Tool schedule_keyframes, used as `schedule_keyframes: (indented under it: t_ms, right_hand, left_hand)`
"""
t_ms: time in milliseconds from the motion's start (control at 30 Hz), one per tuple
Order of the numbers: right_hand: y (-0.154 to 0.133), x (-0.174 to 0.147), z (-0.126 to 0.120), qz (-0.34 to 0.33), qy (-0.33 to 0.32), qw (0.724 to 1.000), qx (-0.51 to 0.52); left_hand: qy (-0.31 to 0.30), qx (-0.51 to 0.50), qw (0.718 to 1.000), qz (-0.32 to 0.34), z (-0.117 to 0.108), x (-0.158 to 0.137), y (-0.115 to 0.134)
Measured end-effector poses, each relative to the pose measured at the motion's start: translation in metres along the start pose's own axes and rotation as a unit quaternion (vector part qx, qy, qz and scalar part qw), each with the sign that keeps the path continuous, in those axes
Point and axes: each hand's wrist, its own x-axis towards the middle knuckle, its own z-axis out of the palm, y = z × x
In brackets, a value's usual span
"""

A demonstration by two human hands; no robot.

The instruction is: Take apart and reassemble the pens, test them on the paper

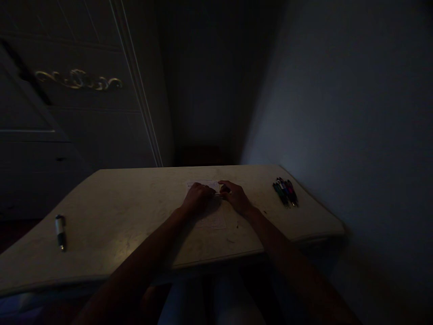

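Observation:
Both of my hands meet over a sheet of paper [213, 221] with faint writing on it. My left hand [199, 197] is closed, palm down, with its fingertips towards the right hand. My right hand [235, 196] has its thumb and index finger curved into a pinch. A thin, small piece [217, 194] shows between the two hands, with its ends hidden by the fingers. The room is too dark to tell its kind.
The pale table [135, 198] stands by a wall [338, 113] on the right. A bunch of several pens [286, 193] lies at the right, and one thick pen [60, 232] at the far left. Small dark specks dot the tabletop. A cabinet [81, 126] rises behind on the left.

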Motion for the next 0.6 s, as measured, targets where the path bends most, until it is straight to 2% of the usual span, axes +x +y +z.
schedule_keyframes:
  t_ms: [300, 600]
  right_hand:
    - [-0.005, 0.003, -0.003, -0.054, 0.035, 0.996, -0.061]
    - [-0.001, 0.004, -0.004, -0.089, 0.045, 0.993, -0.065]
  left_hand:
    - [-0.018, -0.001, 0.998, -0.054, 0.000, 0.001, 0.005]
    - [-0.028, -0.012, 0.996, -0.078, -0.006, 0.004, 0.008]
